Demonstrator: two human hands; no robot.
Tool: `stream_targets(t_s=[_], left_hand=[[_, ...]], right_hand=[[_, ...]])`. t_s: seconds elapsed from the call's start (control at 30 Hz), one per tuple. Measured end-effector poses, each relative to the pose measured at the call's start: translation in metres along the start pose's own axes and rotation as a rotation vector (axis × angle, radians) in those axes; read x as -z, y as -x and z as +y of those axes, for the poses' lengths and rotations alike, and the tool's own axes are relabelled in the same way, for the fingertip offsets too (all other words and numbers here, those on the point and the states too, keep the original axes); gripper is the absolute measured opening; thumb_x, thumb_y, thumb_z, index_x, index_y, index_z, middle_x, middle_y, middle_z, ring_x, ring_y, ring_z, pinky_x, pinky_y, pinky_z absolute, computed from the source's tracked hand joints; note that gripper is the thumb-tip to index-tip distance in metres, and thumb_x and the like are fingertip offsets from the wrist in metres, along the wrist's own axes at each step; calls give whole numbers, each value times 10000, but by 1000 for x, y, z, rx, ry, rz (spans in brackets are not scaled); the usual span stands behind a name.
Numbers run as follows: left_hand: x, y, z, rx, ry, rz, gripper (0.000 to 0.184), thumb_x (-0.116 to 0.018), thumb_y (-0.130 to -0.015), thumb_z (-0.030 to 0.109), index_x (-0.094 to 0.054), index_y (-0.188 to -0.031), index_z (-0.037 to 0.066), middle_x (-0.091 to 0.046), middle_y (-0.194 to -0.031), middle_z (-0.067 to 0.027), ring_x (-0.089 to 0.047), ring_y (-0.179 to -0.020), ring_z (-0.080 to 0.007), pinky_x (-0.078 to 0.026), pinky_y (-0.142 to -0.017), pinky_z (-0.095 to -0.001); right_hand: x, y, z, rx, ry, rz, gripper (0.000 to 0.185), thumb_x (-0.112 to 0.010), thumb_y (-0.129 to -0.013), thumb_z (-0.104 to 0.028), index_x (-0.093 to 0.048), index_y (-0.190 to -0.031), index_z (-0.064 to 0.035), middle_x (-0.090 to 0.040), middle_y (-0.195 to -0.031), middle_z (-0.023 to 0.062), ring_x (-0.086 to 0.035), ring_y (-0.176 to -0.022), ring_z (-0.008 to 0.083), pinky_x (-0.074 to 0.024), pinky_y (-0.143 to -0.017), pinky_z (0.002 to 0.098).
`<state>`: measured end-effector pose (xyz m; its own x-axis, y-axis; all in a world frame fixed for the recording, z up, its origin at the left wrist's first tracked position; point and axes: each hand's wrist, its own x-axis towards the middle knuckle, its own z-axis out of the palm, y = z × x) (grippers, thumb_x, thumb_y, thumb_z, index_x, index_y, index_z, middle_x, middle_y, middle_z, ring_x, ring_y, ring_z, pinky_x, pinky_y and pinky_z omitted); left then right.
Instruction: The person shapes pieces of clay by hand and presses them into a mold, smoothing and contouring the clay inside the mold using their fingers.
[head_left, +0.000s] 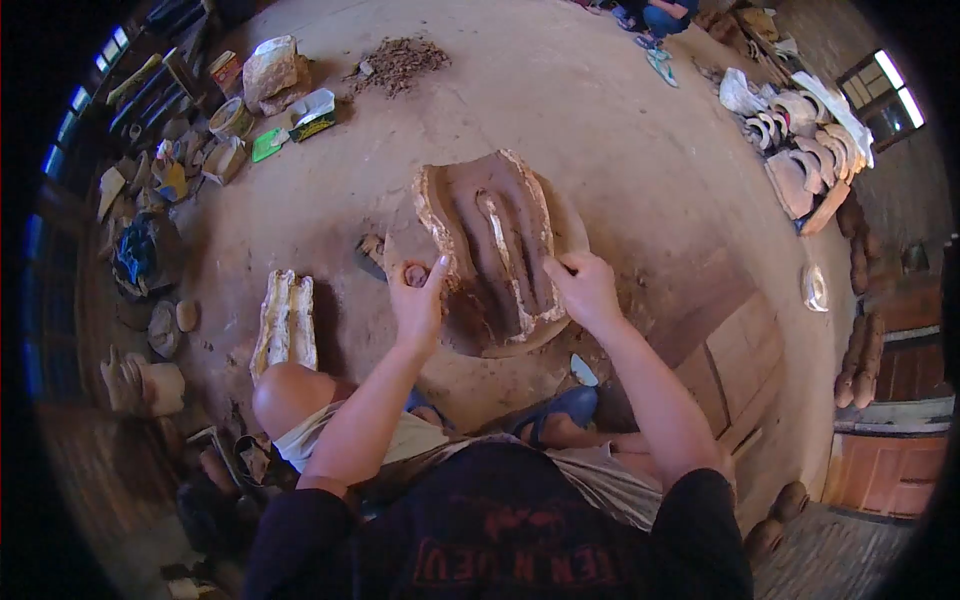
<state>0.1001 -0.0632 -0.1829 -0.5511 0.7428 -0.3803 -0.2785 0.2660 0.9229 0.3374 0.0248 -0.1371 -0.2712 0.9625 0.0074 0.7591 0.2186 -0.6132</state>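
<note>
A large mould lined with brown clay (470, 215) lies on a round board (572, 225) on the floor in front of me. Its rim is pale and rough, and a whitish ridge runs down its middle. My left hand (418, 300) is closed at the mould's left edge, with a small brown lump (415, 275) by its fingers. On the right edge, my right hand (585, 288) pinches the rim between thumb and fingers. A second pale mould piece (285, 325) lies on the floor left of the board, near my knee.
Crumbled clay (402, 66) is heaped farther back. Containers and a green lid (268, 145) stand at the left. Curved clay pieces (815, 160) are stacked at the right. Part of another person (665, 18) shows at the top. A pale shard (583, 370) lies near my foot.
</note>
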Motion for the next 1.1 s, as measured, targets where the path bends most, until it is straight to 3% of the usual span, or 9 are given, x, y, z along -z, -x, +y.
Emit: stream_targets(t_s=[0.1, 0.13, 0.23, 0.3, 0.4, 0.53, 0.8, 1.0, 1.1], left_hand=[[3, -35, -32, -237, -328, 104, 476, -840, -834, 364, -621, -1062, 9, -671, -890, -125, -665, -797, -248, -534, -711, -376], [4, -40, -38, -331, -438, 138, 498, -851, -818, 370, -624, -1056, -4, -682, -904, -143, -677, -832, -270, -541, -750, -386], [4, -43, -44, -314, -463, 102, 535, -859, -804, 383, -626, -1070, -18, -700, -958, -184, -684, -927, -317, -531, -845, -404], [6, -43, -41, -317, -443, 79, 526, -854, -807, 387, -631, -1075, -6, -701, -975, -187, -683, -923, -325, -530, -842, -407], [7, -48, -43, -372, -466, 80, 516, -849, -810, 392, -636, -1078, 6, -699, -972, -186, -682, -913, -322, -529, -831, -408], [10, -48, -42, -274, -452, 37, 497, -836, -836, 383, -629, -1073, -1, -674, -915, -173, -651, -878, -275, -518, -818, -381], [15, -58, -42, -361, -408, 5, 496, -835, -834, 380, -631, -1074, -3, -671, -909, -169, -645, -862, -268, -515, -809, -380], [19, -59, -41, -336, -430, -3, 477, -834, -831, 361, -639, -1075, 1, -684, -940, -185, -670, -896, -304, -525, -815, -391], [18, -63, -47, -366, -431, 14, 467, -831, -833, 358, -646, -1076, 5, -689, -942, -192, -679, -891, -323, -531, -808, -401]], right_hand=[[-30, -44, 7, 133, -11, 49, 319, -731, -874, -358, -770, -899, -43, -721, -823, 166, -701, -818, 340, -529, -742, 436], [-36, -60, 7, 91, -22, 18, 314, -739, -862, -358, -775, -898, -49, -729, -828, 160, -708, -827, 330, -532, -739, 432], [-48, -110, -2, -65, -57, -86, 283, -768, -832, -320, -784, -907, -48, -745, -822, 135, -713, -789, 277, -542, -719, 409], [-51, -131, -11, -212, -83, -168, 244, -791, -823, -243, -782, -926, -21, -745, -789, 110, -699, -676, 212, -548, -688, 380], [-53, -132, -19, -233, 15, -261, 324, -775, -808, -360, -791, -895, -48, -751, -799, 149, -735, -780, 298, -558, -722, 421], [-58, -99, -22, -149, 113, -120, 369, -779, -811, -378, -778, -865, -13, -732, -761, 181, -718, -711, 318, -550, -694, 429], [-62, -41, -18, -188, 60, -67, 368, -768, -846, -371, -772, -848, -3, -710, -754, 219, -700, -699, 359, -535, -678, 437], [-82, -15, 3, -158, 58, -21, 393, -768, -852, -373, -755, -805, 17, -695, -706, 201, -689, -655, 327, -522, -651, 441], [-84, -32, 29, -228, 6, -156, 340, -791, -856, -312, -762, -827, 26, -687, -656, 118, -643, -618, 202, -505, -631, 383]])
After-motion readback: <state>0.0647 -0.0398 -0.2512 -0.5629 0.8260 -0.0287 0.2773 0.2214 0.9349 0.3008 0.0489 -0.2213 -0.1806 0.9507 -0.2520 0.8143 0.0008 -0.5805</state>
